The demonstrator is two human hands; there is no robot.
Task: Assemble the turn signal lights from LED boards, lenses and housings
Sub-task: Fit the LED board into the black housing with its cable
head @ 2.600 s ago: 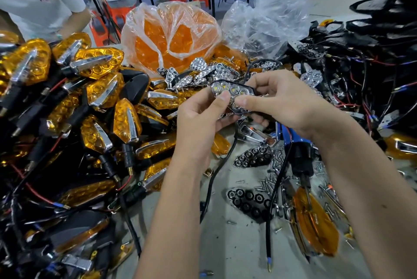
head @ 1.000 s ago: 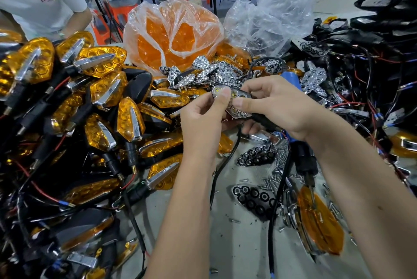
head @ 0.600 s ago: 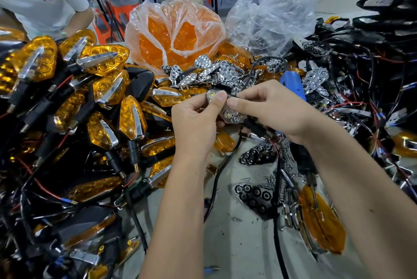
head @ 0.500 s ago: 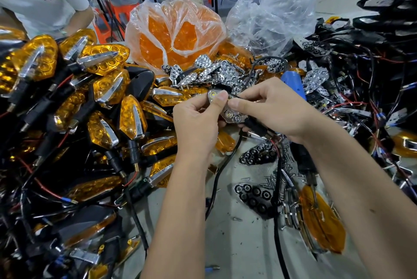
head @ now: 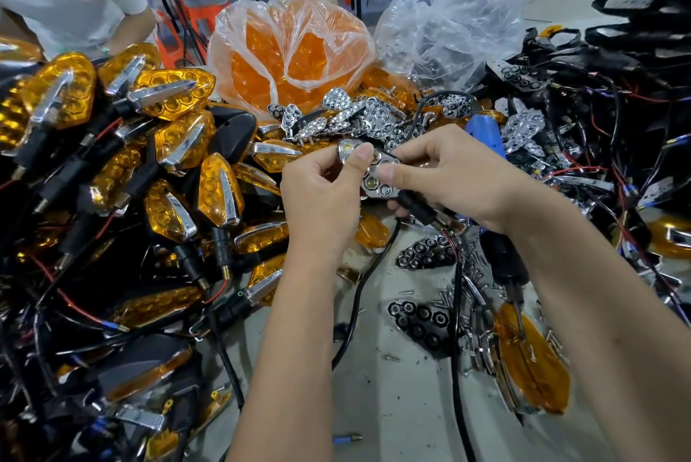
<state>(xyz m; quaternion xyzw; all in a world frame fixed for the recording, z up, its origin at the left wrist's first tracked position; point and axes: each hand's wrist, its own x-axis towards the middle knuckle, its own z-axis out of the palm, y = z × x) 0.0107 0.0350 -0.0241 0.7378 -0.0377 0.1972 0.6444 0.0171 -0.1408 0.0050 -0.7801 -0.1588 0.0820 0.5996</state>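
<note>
both hands, left hand and right hand, pinch the chrome reflector between them, its long axis slanting down toward the right.

A heap of finished signal lights fills the worktop's left side. A bag of lenses stands at the back, with a loose plastic bag to its right. Reflector pieces lie before the bags. Wired housings crowd the right edge. Screws are scattered near the middle.
</note>
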